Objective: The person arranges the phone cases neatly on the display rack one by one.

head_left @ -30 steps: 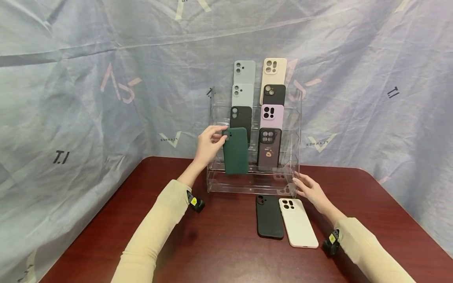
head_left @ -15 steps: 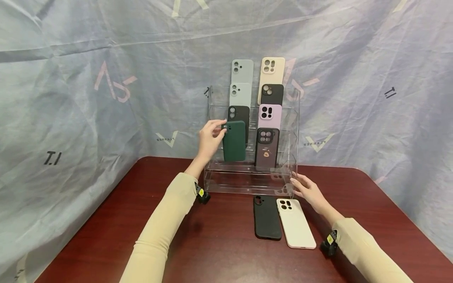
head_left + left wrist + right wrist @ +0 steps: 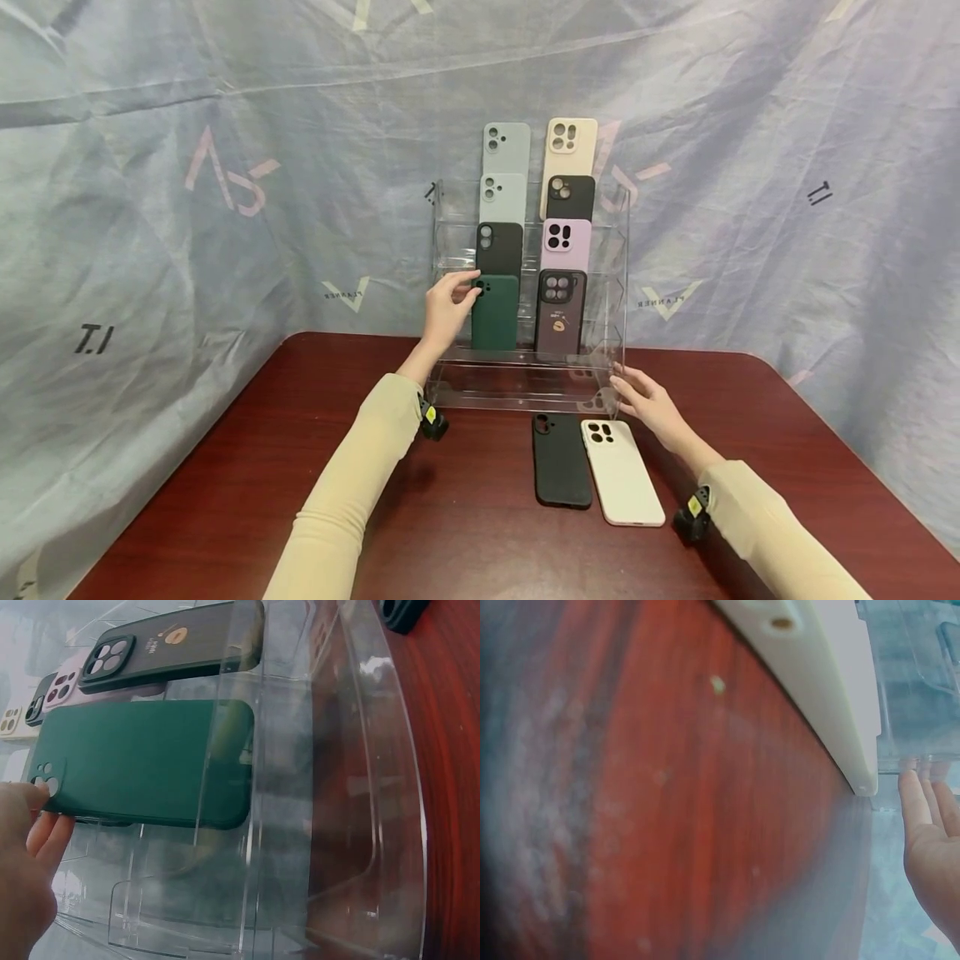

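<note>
My left hand (image 3: pixel 447 308) pinches a dark green phone case (image 3: pixel 497 321) by its upper left corner, beside the camera cutouts. Upright and leaning back, the case stands in a clear acrylic tiered rack (image 3: pixel 517 403); in the left wrist view its bottom end is behind a clear front lip. A dark phone case with a lip print (image 3: pixel 558 325) stands to its right on the same tier. My right hand (image 3: pixel 651 407) touches the rack's lower right side, its fingers (image 3: pixel 915 799) extended in the right wrist view.
Behind, a black case (image 3: pixel 499 248), a lilac case (image 3: pixel 567 242) and several others fill the higher tiers in two columns. A black phone case (image 3: pixel 562 462) and a cream phone case (image 3: pixel 624 475) lie on the reddish-brown table (image 3: pixel 450 533) before the rack.
My left hand first raised the green case and brought it to the rack, then lowered it behind the clear front lip. My right hand stays at the rack's side.
</note>
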Available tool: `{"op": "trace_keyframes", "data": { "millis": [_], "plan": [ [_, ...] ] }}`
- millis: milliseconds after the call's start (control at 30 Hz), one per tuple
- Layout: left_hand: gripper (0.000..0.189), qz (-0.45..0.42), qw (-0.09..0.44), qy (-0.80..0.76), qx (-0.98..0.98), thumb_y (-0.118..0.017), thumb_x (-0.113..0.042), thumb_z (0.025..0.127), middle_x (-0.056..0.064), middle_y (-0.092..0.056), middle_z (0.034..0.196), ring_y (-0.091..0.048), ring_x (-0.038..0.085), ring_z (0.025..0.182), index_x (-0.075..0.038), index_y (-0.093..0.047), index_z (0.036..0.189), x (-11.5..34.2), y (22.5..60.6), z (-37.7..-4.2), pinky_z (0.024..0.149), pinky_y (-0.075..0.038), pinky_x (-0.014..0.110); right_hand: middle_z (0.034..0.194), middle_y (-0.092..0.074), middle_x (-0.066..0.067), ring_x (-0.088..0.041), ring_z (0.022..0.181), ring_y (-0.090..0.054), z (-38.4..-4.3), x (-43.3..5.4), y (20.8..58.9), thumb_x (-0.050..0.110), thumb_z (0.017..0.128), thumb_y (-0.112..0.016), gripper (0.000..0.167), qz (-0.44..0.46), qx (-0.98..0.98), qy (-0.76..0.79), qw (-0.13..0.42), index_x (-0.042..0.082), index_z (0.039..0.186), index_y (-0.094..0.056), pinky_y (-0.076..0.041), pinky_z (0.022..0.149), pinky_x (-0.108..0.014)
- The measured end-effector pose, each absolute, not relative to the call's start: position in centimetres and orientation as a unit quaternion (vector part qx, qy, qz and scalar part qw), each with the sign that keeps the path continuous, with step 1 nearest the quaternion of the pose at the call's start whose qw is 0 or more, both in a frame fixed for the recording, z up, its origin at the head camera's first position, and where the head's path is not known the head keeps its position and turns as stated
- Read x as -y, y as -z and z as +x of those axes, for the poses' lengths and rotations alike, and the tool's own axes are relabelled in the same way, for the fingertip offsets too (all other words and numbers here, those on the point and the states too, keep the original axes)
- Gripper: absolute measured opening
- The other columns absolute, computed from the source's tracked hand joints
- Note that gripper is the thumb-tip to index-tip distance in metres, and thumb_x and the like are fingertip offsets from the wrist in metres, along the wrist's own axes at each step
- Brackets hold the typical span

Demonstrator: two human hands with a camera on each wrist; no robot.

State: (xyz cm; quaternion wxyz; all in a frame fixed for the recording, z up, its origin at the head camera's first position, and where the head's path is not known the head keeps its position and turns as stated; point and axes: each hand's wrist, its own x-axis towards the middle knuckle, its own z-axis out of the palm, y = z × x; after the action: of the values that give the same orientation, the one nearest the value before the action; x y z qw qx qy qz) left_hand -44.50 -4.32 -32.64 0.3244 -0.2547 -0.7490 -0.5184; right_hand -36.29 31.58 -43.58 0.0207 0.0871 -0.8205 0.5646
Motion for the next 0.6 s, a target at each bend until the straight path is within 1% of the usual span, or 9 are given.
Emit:
{"op": "trace_keyframes", "data": {
  "millis": [100, 267, 367, 500, 533, 600],
  "plan": [
    [0.032, -0.262, 0.311, 0.517, 0.753, -0.07, 0.001, 0.096, 0.025, -0.066, 0.127, -0.07, 0.04, 0.111, 0.004, -0.07, 0.128, 4.3, 32.6, -44.3, 0.094, -0.062, 0.047, 0.167, -0.029, -0.025, 0.005, 0.125, -0.052, -36.3, -31.6, 43.6, 0.038, 0.11, -0.049, 0.066, 0.085, 0.822, -0.563, 0.021, 0.002, 0.162, -0.028, -0.055, 0.107, -0.03],
    [0.038, -0.263, 0.293, 0.516, 0.761, -0.069, 0.001, 0.096, 0.025, -0.061, 0.134, -0.065, 0.04, 0.119, 0.004, -0.065, 0.134, 5.0, 32.5, -44.2, 0.103, -0.059, 0.044, 0.167, -0.03, -0.024, 0.015, 0.114, -0.05, -36.5, -31.5, 43.5, 0.039, 0.11, -0.05, 0.067, 0.081, 0.819, -0.567, 0.019, 0.003, 0.162, -0.028, -0.055, 0.105, -0.026],
    [0.04, -0.255, 0.287, 0.523, 0.761, -0.07, 0.0, 0.096, 0.025, -0.062, 0.133, -0.064, 0.04, 0.121, 0.004, -0.064, 0.136, 5.5, 32.7, -44.1, 0.105, -0.058, 0.044, 0.167, -0.029, -0.024, 0.015, 0.115, -0.051, -36.4, -31.4, 43.4, 0.039, 0.11, -0.05, 0.068, 0.083, 0.821, -0.565, 0.016, 0.003, 0.163, -0.028, -0.055, 0.105, -0.027],
    [0.04, -0.256, 0.285, 0.533, 0.754, -0.07, 0.001, 0.095, 0.028, -0.064, 0.128, -0.065, 0.043, 0.118, 0.005, -0.063, 0.135, 6.2, 33.4, -43.9, 0.104, -0.058, 0.048, 0.167, -0.029, -0.025, 0.006, 0.123, -0.053, -36.3, -31.5, 43.3, 0.039, 0.11, -0.05, 0.068, 0.084, 0.826, -0.558, 0.014, 0.003, 0.163, -0.028, -0.055, 0.106, -0.031],
    [0.041, -0.258, 0.284, 0.536, 0.752, -0.07, 0.002, 0.095, 0.029, -0.064, 0.127, -0.065, 0.043, 0.117, 0.006, -0.063, 0.135, 6.5, 33.5, -43.8, 0.103, -0.058, 0.05, 0.167, -0.029, -0.025, 0.006, 0.124, -0.053, -36.3, -31.5, 43.3, 0.039, 0.11, -0.049, 0.068, 0.085, 0.826, -0.557, 0.012, 0.003, 0.163, -0.027, -0.055, 0.107, -0.031],
    [0.041, -0.26, 0.281, 0.544, 0.747, -0.07, 0.002, 0.095, 0.029, -0.064, 0.126, -0.066, 0.044, 0.116, 0.007, -0.063, 0.135, 7.0, 33.8, -43.5, 0.103, -0.057, 0.051, 0.167, -0.027, -0.025, 0.01, 0.121, -0.051, -36.3, -31.5, 43.2, 0.04, 0.11, -0.049, 0.068, 0.084, 0.825, -0.559, 0.008, 0.002, 0.163, -0.026, -0.055, 0.107, -0.029]
  ]
}}
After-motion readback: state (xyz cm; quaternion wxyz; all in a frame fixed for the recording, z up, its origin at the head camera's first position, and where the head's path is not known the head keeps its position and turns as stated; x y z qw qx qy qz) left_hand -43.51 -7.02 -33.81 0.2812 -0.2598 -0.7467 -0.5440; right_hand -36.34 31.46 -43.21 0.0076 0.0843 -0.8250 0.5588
